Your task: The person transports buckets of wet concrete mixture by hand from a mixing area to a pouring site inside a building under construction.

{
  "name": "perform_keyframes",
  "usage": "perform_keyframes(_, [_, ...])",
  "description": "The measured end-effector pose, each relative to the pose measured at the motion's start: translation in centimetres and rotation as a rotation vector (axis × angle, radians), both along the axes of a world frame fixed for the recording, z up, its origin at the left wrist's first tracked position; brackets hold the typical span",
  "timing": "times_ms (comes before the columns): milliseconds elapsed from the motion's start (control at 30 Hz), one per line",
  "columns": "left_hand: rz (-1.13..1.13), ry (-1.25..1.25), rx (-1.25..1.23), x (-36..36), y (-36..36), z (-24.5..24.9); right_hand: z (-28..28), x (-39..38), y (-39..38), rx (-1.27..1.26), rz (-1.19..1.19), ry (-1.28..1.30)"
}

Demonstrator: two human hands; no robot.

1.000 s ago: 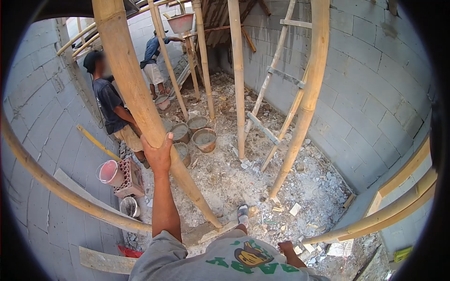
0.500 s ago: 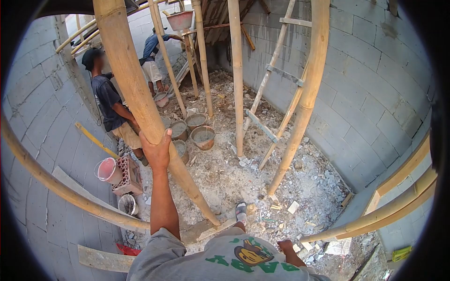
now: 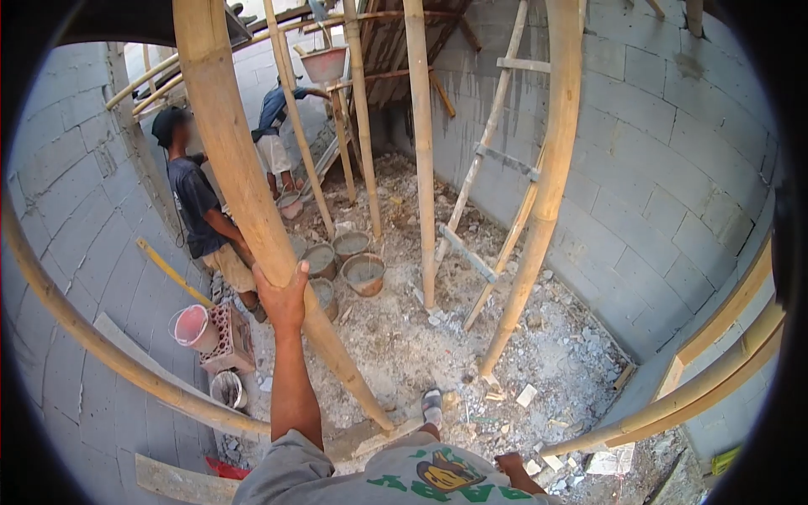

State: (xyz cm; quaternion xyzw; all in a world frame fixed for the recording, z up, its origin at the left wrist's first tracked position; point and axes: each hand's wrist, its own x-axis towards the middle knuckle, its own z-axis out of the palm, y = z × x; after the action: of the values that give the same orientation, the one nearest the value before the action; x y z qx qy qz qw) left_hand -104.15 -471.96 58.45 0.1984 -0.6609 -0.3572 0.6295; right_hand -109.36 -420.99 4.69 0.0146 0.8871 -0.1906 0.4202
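From high up I look down into a room of grey block walls with a rubble floor. My left hand (image 3: 284, 297) grips a thick slanted bamboo pole (image 3: 244, 189) that runs from the top left down to the floor. My right hand (image 3: 509, 464) hangs low by my hip at the bottom edge; its fingers are too small to read. My sandalled foot (image 3: 433, 406) rests on a wooden plank (image 3: 370, 432) below me.
Several upright bamboo poles (image 3: 421, 151) and a wooden ladder (image 3: 488, 177) stand ahead. Buckets of mortar (image 3: 364, 273) sit on the floor. A person in a dark shirt (image 3: 198, 206) stands at the left; another in blue (image 3: 273, 114) lifts a red bucket (image 3: 323, 62) farther back.
The view has tilted slightly, so the scene sits a little lower. My left hand keeps its grip on the pole. The person in the dark shirt has shifted slightly.
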Motion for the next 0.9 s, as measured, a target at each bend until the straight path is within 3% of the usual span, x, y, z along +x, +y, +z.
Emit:
perform_keyframes(67, [-0.012,0.004,-0.018,0.0,-0.5,-0.4,0.1,-0.2,0.1,0.145,0.540,0.136])
perform_keyframes(333, [0.116,-0.059,-0.034,0.2,-0.4,-0.5,0.0,-0.9,-0.6,0.151,0.442,0.127])
perform_keyframes(400, [0.110,-0.050,-0.019,0.1,-0.5,-0.6,3.3,-0.2,-1.4,0.040,0.049,-0.025])
perform_keyframes(467, [0.108,-0.044,0.000,0.1,-0.5,-0.5,1.7,-0.6,-1.0,0.055,0.125,-0.033])
perform_keyframes(600, [0.012,-0.019,0.053,0.2,-0.7,-0.7,-0.8,-0.5,0.4,0.211,0.716,0.268])
perform_keyframes(900, [0.011,-0.011,0.035,0.3,0.1,0.0,-1.9,-1.2,1.2,0.225,0.539,0.129])
